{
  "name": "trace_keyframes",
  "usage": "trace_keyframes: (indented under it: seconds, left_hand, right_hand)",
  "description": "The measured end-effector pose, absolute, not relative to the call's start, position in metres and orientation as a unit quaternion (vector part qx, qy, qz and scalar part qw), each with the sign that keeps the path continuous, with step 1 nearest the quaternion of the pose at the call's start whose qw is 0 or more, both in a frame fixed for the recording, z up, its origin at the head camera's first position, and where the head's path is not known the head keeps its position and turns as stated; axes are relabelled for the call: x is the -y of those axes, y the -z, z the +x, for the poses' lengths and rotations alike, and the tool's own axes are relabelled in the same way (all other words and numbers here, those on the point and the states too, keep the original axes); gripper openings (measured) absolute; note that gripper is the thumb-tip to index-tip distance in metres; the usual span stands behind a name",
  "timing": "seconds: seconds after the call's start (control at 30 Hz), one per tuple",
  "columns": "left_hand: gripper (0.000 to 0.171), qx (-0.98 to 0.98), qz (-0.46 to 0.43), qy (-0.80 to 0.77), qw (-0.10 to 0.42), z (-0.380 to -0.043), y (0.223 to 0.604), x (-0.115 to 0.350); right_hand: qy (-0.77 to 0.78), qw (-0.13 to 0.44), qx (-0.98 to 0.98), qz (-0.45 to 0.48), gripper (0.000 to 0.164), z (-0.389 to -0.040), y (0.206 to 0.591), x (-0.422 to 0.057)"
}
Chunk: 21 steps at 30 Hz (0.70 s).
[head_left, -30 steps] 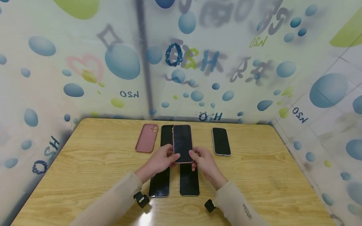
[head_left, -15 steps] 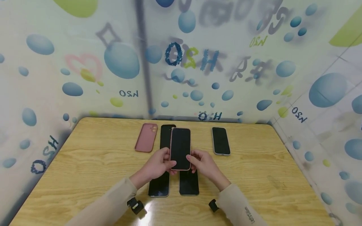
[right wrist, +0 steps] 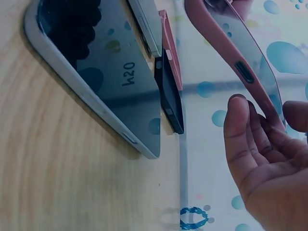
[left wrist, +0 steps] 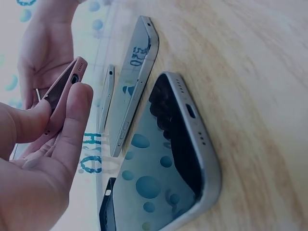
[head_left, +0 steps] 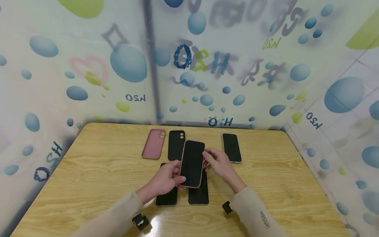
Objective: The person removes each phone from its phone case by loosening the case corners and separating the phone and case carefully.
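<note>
Okay, so I've got the held phone (head_left: pixel 192 163) up off the table, screen facing me, with a pink case (right wrist: pixel 216 45) wrapped round its edges. My left hand (head_left: pixel 166 179) is gripping the bottom left corner, thumb on the front and fingers underneath. My right hand (head_left: pixel 219 163) is pinching the upper right edge, thumb at the screen side and fingers behind. I'd call this the fitting stage: the rim looks to be round the phone, but honestly I can't tell if every corner is fully seated.

If it isn't, the next move calls for thumb pressure along that right edge, while the left hand steadies the bottom and doesn't cover the charging port.

Just below, the middle phone (head_left: pixel 198 196) lies on the table (head_left: pixel 266 197), its top end hidden from the head view by the one I'm holding. The left phone (head_left: pixel 166 199) is beside it, partly behind my left hand. Farther back there's the black case (head_left: pixel 175 144), then the spare pink case (head_left: pixel 153 144), and off to the right another bare-looking phone (head_left: pixel 232 148).
</note>
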<state>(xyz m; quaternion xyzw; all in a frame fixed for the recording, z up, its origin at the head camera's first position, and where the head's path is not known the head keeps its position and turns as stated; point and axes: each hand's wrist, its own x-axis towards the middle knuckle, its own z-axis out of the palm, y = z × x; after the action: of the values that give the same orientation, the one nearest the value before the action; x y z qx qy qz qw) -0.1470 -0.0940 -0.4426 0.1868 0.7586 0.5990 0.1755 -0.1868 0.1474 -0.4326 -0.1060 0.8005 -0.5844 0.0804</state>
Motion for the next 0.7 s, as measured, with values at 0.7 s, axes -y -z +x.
trace_keyframes:
  seconds: [0.7]
  left_hand:
    - [0.031,-0.773,0.208,-0.583,0.142,-0.1387,0.4457,0.0884]
  right_hand:
    - [0.524,0.012,-0.844,-0.112,0.030,-0.1902,0.4281,-0.1437]
